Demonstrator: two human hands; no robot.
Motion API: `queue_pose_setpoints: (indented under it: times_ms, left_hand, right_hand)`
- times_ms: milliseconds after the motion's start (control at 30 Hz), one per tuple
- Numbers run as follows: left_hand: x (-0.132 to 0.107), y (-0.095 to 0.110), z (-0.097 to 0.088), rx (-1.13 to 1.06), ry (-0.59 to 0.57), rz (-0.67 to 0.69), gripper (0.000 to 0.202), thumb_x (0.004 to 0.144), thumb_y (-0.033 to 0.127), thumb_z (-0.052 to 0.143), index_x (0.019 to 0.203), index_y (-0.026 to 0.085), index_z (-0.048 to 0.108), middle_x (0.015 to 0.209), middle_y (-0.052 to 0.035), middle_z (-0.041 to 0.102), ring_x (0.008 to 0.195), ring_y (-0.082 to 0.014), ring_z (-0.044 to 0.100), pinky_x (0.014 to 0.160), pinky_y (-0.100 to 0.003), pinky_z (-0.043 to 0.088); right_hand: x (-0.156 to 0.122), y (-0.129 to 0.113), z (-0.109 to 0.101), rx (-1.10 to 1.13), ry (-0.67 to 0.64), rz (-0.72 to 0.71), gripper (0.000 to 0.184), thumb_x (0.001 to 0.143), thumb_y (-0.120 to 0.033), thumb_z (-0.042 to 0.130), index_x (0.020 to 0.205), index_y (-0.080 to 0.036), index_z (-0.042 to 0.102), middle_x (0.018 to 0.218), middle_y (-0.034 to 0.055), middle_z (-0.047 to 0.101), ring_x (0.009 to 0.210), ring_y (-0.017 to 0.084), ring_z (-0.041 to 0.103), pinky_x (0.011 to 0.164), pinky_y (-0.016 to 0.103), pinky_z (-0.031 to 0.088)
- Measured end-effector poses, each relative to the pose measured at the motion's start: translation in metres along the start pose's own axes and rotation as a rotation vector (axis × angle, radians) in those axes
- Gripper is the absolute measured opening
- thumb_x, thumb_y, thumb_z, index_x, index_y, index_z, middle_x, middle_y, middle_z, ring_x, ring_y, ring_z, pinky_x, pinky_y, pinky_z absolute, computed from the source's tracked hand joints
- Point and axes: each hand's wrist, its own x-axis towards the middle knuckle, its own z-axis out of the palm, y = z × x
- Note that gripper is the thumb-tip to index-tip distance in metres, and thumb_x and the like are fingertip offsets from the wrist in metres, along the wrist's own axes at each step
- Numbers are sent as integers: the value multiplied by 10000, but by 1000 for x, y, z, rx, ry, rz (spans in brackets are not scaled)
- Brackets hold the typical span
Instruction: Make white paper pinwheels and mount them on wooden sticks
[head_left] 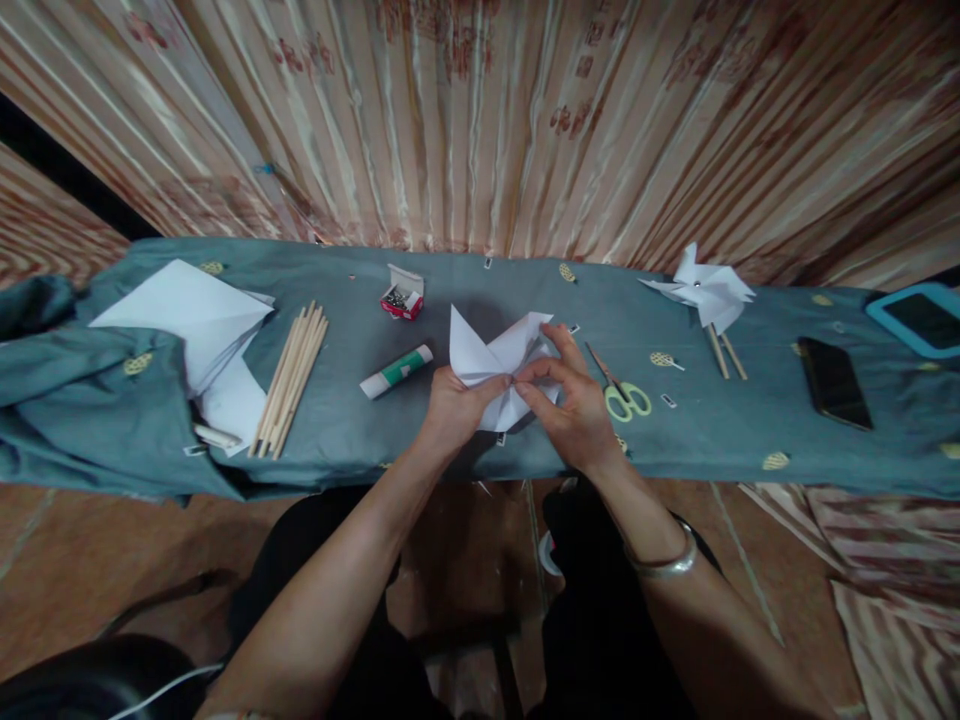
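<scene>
Between my hands, just above the cloth, is a white paper pinwheel with its corners folded in to the middle. My left hand grips its left side, the thumb pressed near the centre. My right hand pinches at the centre with thumb and fingers; whether a small pin is between them I cannot make out. Scissors with green handles lie right of my right hand. A glue stick with a green label lies left of my left hand. Behind it stands an opened small red and white box of metal pins.
Wooden sticks lie in a bundle on the left, beside white paper sheets. To the right are another paper pinwheel on sticks, a black phone and a blue-framed device. A curtain hangs behind the cloth-covered table.
</scene>
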Motion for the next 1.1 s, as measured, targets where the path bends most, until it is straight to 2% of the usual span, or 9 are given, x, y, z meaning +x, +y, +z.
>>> queue_pose_setpoints:
  times_ms: [233, 467, 633, 800, 967, 1100]
  left_hand:
    - [2, -3, -4, 60, -32, 31, 289, 534, 237, 803, 785, 108, 745, 755, -46, 745, 680, -188, 668, 691, -306, 536]
    - [2, -3, -5, 84, -40, 46, 237, 547, 204, 793, 764, 122, 745, 752, -37, 743, 673, -179, 663, 674, -287, 533]
    - [2, -5, -6, 101, -40, 53, 209, 553, 200, 791, 740, 124, 734, 724, -27, 728, 678, -170, 654, 684, -278, 519]
    - [3, -5, -7, 97, -40, 20, 200, 545, 197, 783, 722, 125, 726, 692, -13, 708, 654, -157, 634, 669, -267, 504]
    - [2, -3, -7, 68, -101, -20, 212, 521, 201, 794, 702, 118, 721, 654, -1, 689, 613, -138, 610, 644, -255, 490]
    - [-1, 0, -6, 59, -114, -33, 241, 527, 229, 817, 725, 122, 733, 681, -12, 708, 620, -141, 618, 653, -261, 496]
  right_hand:
    - [1, 1, -2, 32, -20, 13, 95, 802, -312, 624, 809, -228, 668, 1448, 58, 469, 1419, 285, 300, 1154, 530, 220]
    - [0, 2, -2, 29, -23, 23, 102, 808, -315, 620, 812, -223, 665, 1438, 66, 477, 1413, 285, 310, 1140, 541, 244]
    - [0, 1, 0, 38, -23, 9, 84, 820, -313, 612, 801, -236, 642, 1337, 73, 549, 1351, 264, 407, 1116, 517, 304]
    - [0, 1, 1, 51, -19, 12, 76, 826, -304, 608, 805, -235, 633, 1260, 90, 580, 1330, 251, 426, 1110, 490, 319]
    - [0, 2, 1, 70, -14, 31, 85, 819, -303, 611, 792, -228, 643, 1171, 92, 620, 1248, 254, 501, 1091, 495, 336]
    - [-1, 3, 2, 100, -3, 59, 98, 814, -314, 613, 791, -224, 645, 1228, 94, 607, 1249, 251, 506, 1084, 479, 353]
